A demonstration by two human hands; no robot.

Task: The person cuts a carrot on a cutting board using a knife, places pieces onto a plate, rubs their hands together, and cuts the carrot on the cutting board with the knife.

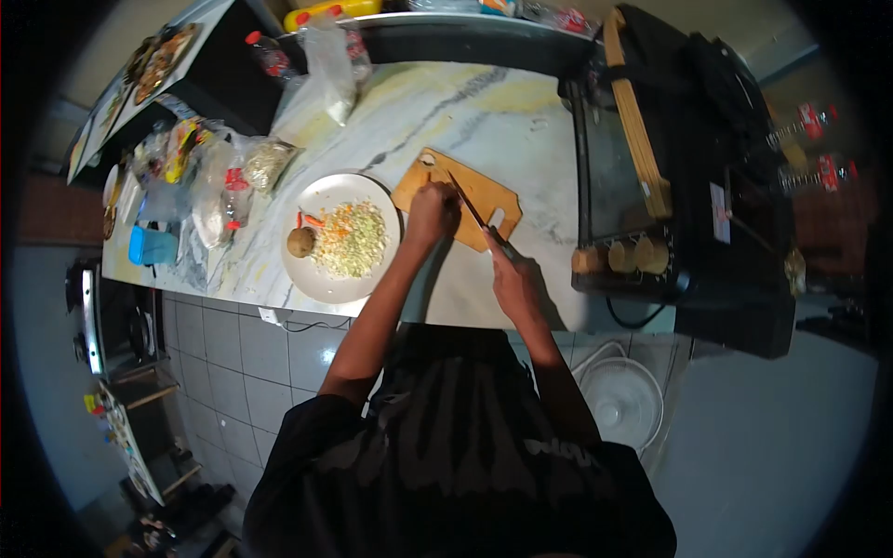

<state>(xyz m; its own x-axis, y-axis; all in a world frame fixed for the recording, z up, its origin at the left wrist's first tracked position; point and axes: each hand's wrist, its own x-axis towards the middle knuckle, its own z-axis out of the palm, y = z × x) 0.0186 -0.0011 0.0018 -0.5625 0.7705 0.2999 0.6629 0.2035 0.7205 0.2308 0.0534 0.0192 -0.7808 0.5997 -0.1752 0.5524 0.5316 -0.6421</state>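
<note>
My right hand (509,276) is closed around the handle of a kitchen knife (471,204). The blade points up and left across a wooden cutting board (479,191). On the board, my left hand (434,212) has its fingers bent together beside the blade; what they hold is hidden. Left of that hand stands a white plate (305,272) with finely chopped pale and orange vegetables (350,244). A round brown potato-like item (300,243) and small orange-red pieces (312,220) lie on the same plate.
A black oven-like appliance (688,251) bounds the marble counter (493,93) on the right. Plastic bags (327,70), bottles (236,195) and a blue-lidded container (153,245) stand on the left. A white basket (621,402) is below the counter at right.
</note>
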